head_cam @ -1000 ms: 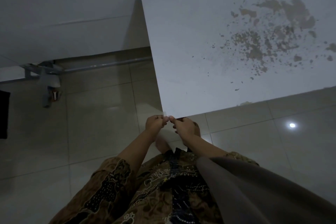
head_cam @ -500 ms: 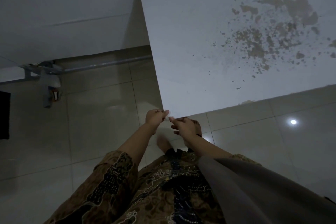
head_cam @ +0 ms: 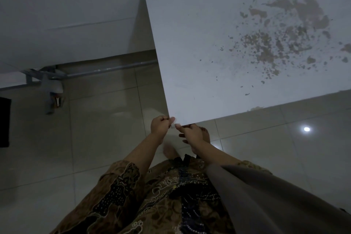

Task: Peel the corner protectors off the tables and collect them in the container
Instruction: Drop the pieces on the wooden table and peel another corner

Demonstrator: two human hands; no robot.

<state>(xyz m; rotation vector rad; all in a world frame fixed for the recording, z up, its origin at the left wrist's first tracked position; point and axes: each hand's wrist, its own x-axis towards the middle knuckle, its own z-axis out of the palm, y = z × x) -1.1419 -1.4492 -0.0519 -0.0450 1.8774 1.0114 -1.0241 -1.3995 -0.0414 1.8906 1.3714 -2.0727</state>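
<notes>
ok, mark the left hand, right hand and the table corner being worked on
left hand [head_cam: 160,126], head view, back of the fist.
right hand [head_cam: 191,133], head view, back of the hand.
table [head_cam: 177,114], head view, top surface just inside the near corner.

Both hands, left [head_cam: 160,126] and right [head_cam: 190,133], meet at the table [head_cam: 218,53]'s near corner, seemingly pinching it.

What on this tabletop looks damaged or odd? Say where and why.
The white table has brown patches across its far right area, where the surface looks flaked away. Another small chip marks the near edge.
</notes>
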